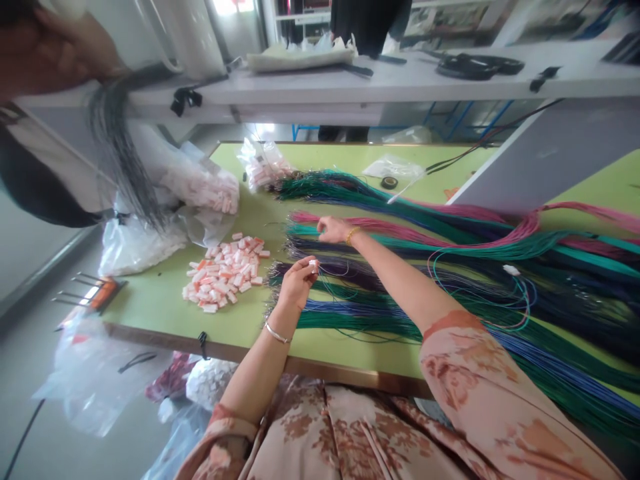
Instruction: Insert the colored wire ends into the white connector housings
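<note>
My left hand [296,283] pinches a small white connector housing [313,266] between thumb and fingers. Thin wires [345,268] run off from it to the right. Farther back, my right hand [334,231] is over the bundle of pink wires [400,229] and teal wires [307,229], its fingers curled together near the wire ends. Whatever may be between those fingertips is too small to make out. Left of my hands lies a loose pile of white and orange connector housings [227,273]. Nearer me stretch bundles of blue wires [360,308] and green wires [345,320].
Bags of housings [215,190] stand at the table's left rear. A black tape roll [389,182] lies near the back. A raised shelf [300,87] crosses behind. One finished-looking white connector [511,270] rests on the wires. At upper left is another person's blurred arm [75,47].
</note>
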Available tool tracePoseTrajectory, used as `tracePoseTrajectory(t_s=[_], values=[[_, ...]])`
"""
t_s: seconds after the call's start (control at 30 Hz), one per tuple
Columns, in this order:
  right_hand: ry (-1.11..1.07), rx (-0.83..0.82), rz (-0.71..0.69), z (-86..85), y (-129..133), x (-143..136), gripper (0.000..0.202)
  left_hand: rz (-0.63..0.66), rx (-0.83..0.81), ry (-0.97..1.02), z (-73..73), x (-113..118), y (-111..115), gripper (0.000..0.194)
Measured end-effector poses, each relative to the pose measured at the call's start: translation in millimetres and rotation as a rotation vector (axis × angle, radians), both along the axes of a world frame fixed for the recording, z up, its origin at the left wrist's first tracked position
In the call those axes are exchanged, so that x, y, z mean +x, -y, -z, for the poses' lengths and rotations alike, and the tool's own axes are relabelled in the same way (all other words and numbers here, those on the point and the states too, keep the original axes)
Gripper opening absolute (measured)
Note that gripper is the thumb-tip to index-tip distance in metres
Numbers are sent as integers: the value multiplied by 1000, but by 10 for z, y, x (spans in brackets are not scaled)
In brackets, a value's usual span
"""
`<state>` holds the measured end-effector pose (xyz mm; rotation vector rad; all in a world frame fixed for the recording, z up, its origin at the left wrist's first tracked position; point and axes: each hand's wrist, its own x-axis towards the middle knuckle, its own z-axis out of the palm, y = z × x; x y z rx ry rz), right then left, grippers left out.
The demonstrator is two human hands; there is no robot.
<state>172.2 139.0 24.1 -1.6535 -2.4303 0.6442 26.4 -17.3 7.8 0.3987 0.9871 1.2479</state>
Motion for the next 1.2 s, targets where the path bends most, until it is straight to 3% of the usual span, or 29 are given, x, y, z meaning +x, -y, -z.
tracePoseTrajectory(t_s=[0.17,0.4,0.6,0.73,0.83,1.0,1.2], values=[[-80,-11,-88,-4,-48,-258,16,-30,-23,13,17,-7,9,27],[-74,19,20,-158,-153,-129,7,-20,-17,22,34,3,17,27],[-521,-115,-6,-341,-5,-393,3,-22,2,23,11,12,35,27],[-653,-104,-83,-439,136,-529,5,-36,4,21,11,12,40,26],[-687,-43,-143,-476,285,-472,10,-36,14,31,11,7,42,25],[-709,-99,-229,-456,630,-177,20,-29,44,78,31,3,36,24],[-685,-60,-133,-334,945,107,19,-8,44,114,40,12,22,26]])
